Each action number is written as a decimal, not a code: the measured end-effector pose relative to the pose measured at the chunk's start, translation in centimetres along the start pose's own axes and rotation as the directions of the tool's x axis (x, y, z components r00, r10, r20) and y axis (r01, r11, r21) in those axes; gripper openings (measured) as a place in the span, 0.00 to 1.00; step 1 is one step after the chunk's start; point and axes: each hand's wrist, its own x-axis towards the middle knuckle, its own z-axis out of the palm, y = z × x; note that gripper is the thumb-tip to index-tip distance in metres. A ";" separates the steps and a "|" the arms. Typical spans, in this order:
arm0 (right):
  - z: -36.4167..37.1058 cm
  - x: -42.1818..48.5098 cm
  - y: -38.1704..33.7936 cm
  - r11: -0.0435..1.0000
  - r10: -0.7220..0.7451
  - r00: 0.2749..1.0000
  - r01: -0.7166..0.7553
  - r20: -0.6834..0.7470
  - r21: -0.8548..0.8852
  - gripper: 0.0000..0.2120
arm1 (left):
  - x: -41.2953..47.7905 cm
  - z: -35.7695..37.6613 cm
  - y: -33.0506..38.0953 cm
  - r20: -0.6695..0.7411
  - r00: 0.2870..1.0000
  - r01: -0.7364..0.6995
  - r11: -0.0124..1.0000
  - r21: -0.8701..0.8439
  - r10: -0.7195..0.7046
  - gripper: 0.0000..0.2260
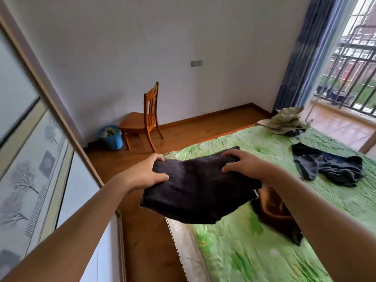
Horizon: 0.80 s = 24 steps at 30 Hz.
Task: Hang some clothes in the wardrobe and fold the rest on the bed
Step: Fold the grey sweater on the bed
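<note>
From the head camera, both hands hold a folded black cloth (pixel 199 190) up in the air, over the left edge of the bed (pixel 254 251). The left hand (pixel 150 171) grips the left end of the cloth, with fingers curled over the top and the thumb on the near side. The right hand (pixel 246 165) grips the right end, its fingers bent over the far edge.

The bed has a green cover. A brown and black piece of clothing (pixel 278 216) lies on it, partly under the right arm. Further off, a dark heap of clothes (pixel 329 169) lies crumpled. At the far corner of the bed sits a pale green pile of clothes (pixel 286 121).

A wooden chair (pixel 146 121) stands on the floor near the wall. Just beside it is a blue bucket (pixel 112 137). Something is in the bucket, but it is too blurry to tell what. The wardrobe door (pixel 30 159) with tree pictures runs along the left side. A blue curtain (pixel 301 58) hangs by the window.
</note>
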 end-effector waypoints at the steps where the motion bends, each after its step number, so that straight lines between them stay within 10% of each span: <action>1: 0.2 0.4 -0.9 1.000 -0.021 0.999 0.022 0.030 -0.019 0.19 | -1.0 -0.4 -0.2 -0.025 1.000 0.017 1.000 -0.009 -0.017 0.23; 10: 5.3 2.2 -8.7 0.945 -0.227 0.910 0.291 0.346 -0.146 0.19 | -13.2 0.8 -3.1 -0.299 0.910 0.240 0.953 -0.183 -0.287 0.24; 24: 20.1 -4.7 -18.5 0.770 -0.377 0.570 0.631 0.730 -0.095 0.18 | -35.7 4.1 -8.1 -0.495 0.616 0.467 0.790 -0.396 -0.613 0.23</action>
